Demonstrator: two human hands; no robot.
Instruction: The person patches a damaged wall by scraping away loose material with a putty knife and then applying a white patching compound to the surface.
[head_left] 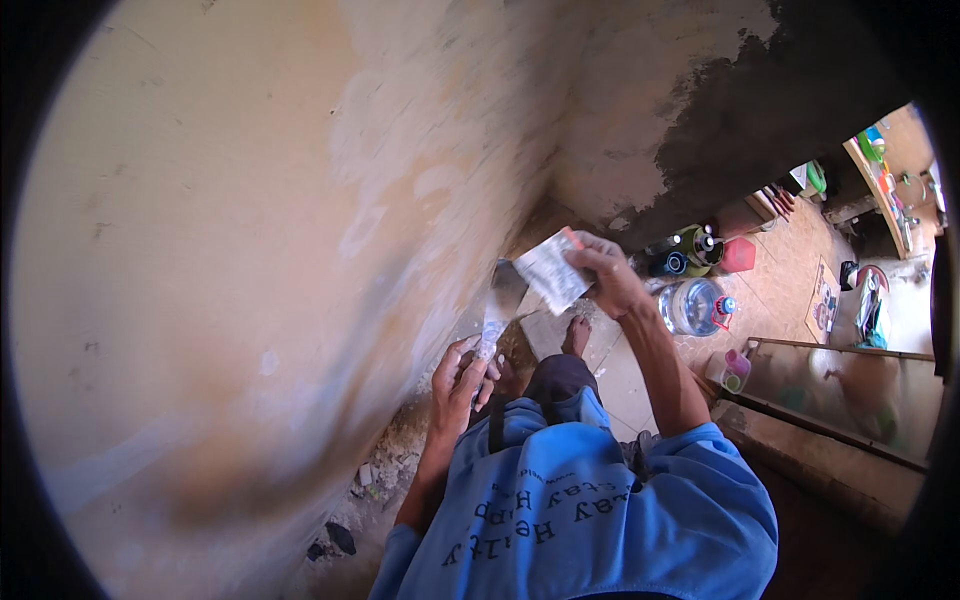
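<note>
In my left hand (463, 383), fingers closed around its lower end, is a putty knife (497, 312) with a broad grey blade pointing up and whitish smears along it. My right hand (608, 272) pinches the edge of a flat, roughly square piece (552, 272), whitish with grey marks and an orange-red strip along one side. The two tools nearly meet between my hands; whether they touch cannot be made out. Both hold in front of my body, close to a beige wall (230, 230) with paler patches. Whitish residue shows on my left fingers.
Right of me, a large clear water bottle (690, 307) lies on the tiled floor near green containers (697, 247) and a pink container (738, 255). A pink cup (736, 368) stands by a glass-like panel (850, 395). Rubble (375, 478) lies along the wall's foot.
</note>
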